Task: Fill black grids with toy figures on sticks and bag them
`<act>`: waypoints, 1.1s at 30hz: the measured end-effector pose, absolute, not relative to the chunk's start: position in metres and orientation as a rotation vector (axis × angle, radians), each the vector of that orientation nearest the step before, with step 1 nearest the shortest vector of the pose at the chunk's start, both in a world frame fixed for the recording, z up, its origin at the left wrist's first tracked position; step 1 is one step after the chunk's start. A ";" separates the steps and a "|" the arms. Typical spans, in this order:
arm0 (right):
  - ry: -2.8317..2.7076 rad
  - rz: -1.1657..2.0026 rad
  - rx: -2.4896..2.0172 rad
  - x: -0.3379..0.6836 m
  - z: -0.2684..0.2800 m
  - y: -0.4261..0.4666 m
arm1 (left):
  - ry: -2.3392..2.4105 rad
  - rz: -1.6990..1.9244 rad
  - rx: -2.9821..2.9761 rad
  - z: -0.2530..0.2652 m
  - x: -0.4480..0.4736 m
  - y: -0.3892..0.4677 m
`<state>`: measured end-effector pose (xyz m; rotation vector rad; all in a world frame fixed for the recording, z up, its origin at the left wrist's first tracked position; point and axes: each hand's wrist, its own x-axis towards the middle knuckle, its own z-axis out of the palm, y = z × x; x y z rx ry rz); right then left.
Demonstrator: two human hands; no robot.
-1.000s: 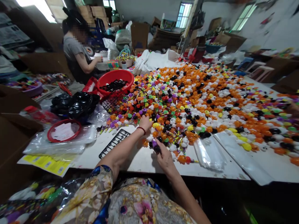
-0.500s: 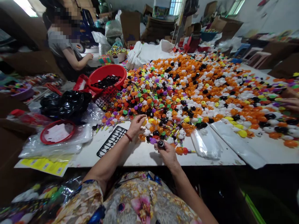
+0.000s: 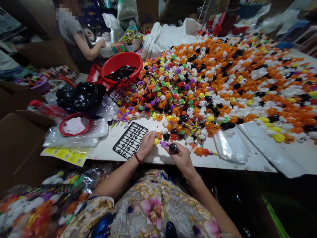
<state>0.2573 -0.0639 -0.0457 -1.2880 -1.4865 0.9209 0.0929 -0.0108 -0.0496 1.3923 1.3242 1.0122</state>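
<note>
My left hand [image 3: 147,145] is closed, pinching a small yellow plastic piece [image 3: 156,141] between thumb and fingers. Close beside it, my right hand [image 3: 182,160] holds a purple plastic piece [image 3: 163,144] at its fingertips. A black round-ended handle [image 3: 173,148] also sits in that hand; what it belongs to is hidden. The yellow and purple pieces meet or nearly meet; I cannot tell whether they are joined. Left of my left hand lies a flat black plastic grid [image 3: 130,140]. An orange and red topper on a stick [image 3: 201,151] rests right of my right hand.
A large heap of orange, white and black plastic figures [image 3: 223,76] covers the table beyond my hands. Clear plastic bags [image 3: 231,145] lie at the right front edge. A red basin [image 3: 122,62] and a small red basket [image 3: 75,125] stand left. Another person [image 3: 79,43] sits back left.
My left hand has come from the pile's edge to my right hand, now with the yellow piece in it. The view has tilted down and shifted left.
</note>
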 end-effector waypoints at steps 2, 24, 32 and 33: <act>-1.535 0.877 -1.275 0.261 -0.044 -0.065 | 1.349 1.013 1.519 -0.048 0.094 -0.013; -1.655 1.015 -1.241 0.253 -0.058 -0.071 | 1.454 0.733 1.684 -0.068 0.111 -0.030; -1.524 0.436 -1.437 0.321 -0.040 -0.009 | 1.659 0.847 1.822 -0.049 0.103 0.059; -1.525 0.297 -1.476 0.329 -0.036 -0.002 | 1.681 0.788 1.888 -0.048 0.105 0.074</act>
